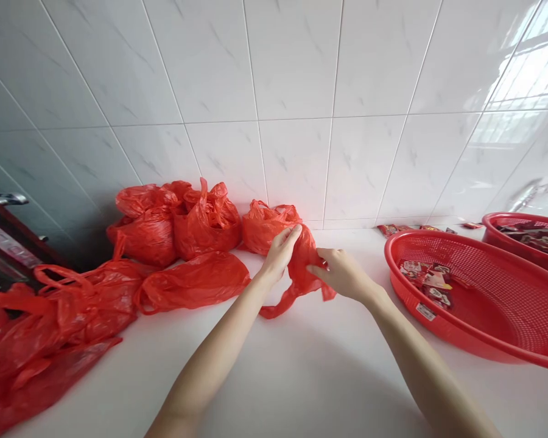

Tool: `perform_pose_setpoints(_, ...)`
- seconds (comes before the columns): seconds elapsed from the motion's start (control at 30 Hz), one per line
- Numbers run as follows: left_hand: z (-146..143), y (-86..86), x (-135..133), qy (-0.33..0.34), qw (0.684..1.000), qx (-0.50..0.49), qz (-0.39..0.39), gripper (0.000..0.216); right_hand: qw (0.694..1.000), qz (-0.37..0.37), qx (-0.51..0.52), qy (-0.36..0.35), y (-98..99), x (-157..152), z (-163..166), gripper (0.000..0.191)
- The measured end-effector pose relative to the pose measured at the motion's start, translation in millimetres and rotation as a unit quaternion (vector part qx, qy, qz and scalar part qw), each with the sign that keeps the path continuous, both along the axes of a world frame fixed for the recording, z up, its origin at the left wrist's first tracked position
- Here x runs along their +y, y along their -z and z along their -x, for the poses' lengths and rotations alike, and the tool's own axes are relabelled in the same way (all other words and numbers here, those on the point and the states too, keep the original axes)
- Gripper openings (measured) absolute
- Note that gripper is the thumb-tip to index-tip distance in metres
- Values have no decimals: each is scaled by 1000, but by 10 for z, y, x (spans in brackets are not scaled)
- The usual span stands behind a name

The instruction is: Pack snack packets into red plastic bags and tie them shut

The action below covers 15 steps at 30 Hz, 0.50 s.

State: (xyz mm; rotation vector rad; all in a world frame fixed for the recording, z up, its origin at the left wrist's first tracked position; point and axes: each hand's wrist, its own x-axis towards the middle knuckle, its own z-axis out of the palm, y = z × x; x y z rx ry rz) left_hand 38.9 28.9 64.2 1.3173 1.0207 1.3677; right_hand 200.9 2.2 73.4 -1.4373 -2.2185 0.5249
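A crumpled red plastic bag (pixel 305 267) hangs between my two hands above the white counter, one handle loop trailing down to the left. My left hand (pixel 279 252) pinches its upper left edge, thumb on top. From the right, my right hand (pixel 344 272) has its fingers curled on the bag's side; part of the fingers is hidden by the plastic. Just behind my left hand stands a filled red bag (pixel 263 228) against the wall. What the held bag contains, if anything, cannot be made out.
More red bags, some full (pixel 207 219) and one lying flat (pixel 196 281), cover the left side. At right stands a red perforated basket (pixel 488 249) with small packets (pixel 432 280) inside. Behind it is a second basket (pixel 506 222). A tiled wall (pixel 292 61) closes the back.
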Motion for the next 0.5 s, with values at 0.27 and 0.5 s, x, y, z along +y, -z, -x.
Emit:
perform_pose_setpoints(0.27, 103, -101, -63, 115, 992, -44, 26, 27, 974, 19, 227, -7, -157, 64, -253, 33)
perform_pose_setpoints(0.5, 372, -205, 60, 47, 994, -76, 61, 25, 953, 41, 295, 52, -375, -27, -551, 41)
